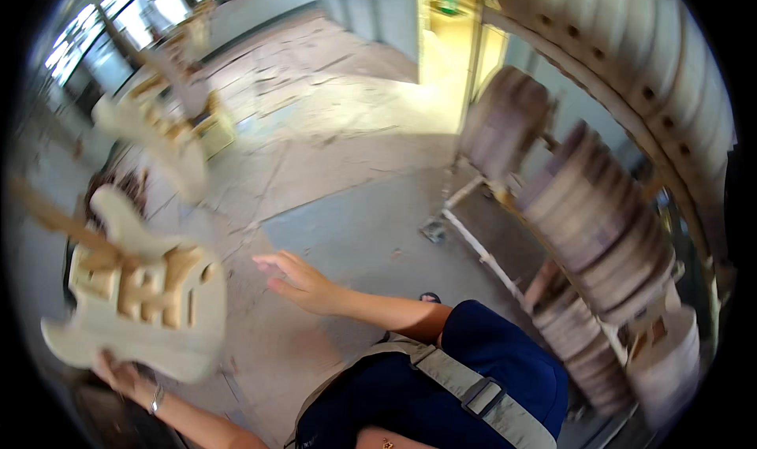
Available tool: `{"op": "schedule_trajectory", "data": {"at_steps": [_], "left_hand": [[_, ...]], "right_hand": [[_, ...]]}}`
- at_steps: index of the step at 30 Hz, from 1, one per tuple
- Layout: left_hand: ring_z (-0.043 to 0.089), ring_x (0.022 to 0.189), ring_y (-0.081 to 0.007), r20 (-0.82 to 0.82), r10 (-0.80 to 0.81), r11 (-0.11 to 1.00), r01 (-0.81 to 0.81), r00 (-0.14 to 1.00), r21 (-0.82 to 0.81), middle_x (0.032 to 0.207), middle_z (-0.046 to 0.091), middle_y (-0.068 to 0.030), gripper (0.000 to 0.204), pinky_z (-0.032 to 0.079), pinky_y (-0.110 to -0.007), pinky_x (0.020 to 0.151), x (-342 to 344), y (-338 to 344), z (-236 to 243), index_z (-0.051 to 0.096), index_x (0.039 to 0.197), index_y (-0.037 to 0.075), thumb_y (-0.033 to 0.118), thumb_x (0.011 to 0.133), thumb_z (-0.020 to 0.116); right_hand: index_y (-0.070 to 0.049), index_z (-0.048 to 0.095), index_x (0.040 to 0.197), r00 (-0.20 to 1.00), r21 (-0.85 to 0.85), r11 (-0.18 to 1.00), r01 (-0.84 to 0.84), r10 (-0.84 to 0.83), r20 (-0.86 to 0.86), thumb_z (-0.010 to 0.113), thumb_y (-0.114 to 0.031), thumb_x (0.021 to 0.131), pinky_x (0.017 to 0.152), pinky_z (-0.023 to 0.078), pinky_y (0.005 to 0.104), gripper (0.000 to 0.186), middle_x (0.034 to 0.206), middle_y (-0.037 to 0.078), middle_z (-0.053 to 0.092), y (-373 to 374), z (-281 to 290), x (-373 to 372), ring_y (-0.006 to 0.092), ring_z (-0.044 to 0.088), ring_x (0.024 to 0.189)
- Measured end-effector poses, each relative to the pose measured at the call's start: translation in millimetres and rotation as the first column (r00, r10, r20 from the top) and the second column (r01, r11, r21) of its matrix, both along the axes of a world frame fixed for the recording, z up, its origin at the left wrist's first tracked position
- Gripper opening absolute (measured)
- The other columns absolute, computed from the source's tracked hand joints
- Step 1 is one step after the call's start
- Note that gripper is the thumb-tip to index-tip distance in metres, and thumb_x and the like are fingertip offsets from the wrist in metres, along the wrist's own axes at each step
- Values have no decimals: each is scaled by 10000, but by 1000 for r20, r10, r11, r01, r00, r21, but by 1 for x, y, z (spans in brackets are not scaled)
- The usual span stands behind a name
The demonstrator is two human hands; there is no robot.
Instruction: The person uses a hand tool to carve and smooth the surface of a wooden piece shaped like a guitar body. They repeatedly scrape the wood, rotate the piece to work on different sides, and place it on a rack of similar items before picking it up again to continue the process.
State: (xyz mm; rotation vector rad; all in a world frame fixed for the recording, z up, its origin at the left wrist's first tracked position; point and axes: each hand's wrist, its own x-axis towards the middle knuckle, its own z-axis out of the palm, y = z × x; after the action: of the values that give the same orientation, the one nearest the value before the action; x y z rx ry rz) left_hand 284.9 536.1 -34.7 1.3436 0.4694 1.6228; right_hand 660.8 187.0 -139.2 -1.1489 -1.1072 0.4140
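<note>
A pale, unfinished electric guitar body (150,350) with routed cavities is at the left, its face turned up toward me. A long wooden stick (59,227) runs from its neck end toward the far left. My left hand (122,374) grips the lower edge of the body, with some fingers hidden by the wood. A watch (157,399) is on that wrist. My right hand (296,282) reaches out over the floor, right of the guitar body, empty, its fingers stretched and slightly blurred.
Another pale guitar body (162,141) appears blurred beyond, near a yellow crate (215,130). On the right stands a wheeled metal rack (481,248) packed with rows of wooden bodies (595,220). More pale bodies (631,47) line a rack above it. Worn concrete floor (331,110) stretches ahead.
</note>
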Motion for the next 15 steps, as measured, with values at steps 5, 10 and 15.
{"op": "schedule_trajectory", "data": {"at_steps": [5, 10, 15], "left_hand": [[580, 887, -264, 208, 603, 655, -626, 770, 424, 1108, 507, -199, 244, 514, -372, 755, 187, -156, -7, 474, 1018, -53, 125, 861, 528], [536, 966, -231, -470, -119, 899, 296, 874, 323, 991, 582, -114, 237, 405, -345, 882, 472, -354, -90, 593, 959, -10, 202, 879, 527], [594, 898, -298, -627, -600, 307, 867, 497, 393, 1009, 565, -172, 262, 486, -357, 803, 667, -540, -105, 583, 1006, 24, 130, 770, 627]], "right_hand": [[-27, 540, 1118, 813, -173, 895, 411, -446, -374, 430, -275, 937, 832, 419, 302, 326, 988, 82, 566, -130, -149, 67, 163, 529, 943], [-36, 551, 1099, 466, -340, 743, 577, -641, -610, 412, -277, 955, 752, 427, 221, 313, 897, 26, 585, -252, -223, 110, 84, 537, 819], [-34, 555, 1092, 291, -449, 616, 647, -744, -601, 449, -256, 940, 706, 432, 212, 289, 874, 31, 599, -318, -235, 118, 87, 551, 770]]}}
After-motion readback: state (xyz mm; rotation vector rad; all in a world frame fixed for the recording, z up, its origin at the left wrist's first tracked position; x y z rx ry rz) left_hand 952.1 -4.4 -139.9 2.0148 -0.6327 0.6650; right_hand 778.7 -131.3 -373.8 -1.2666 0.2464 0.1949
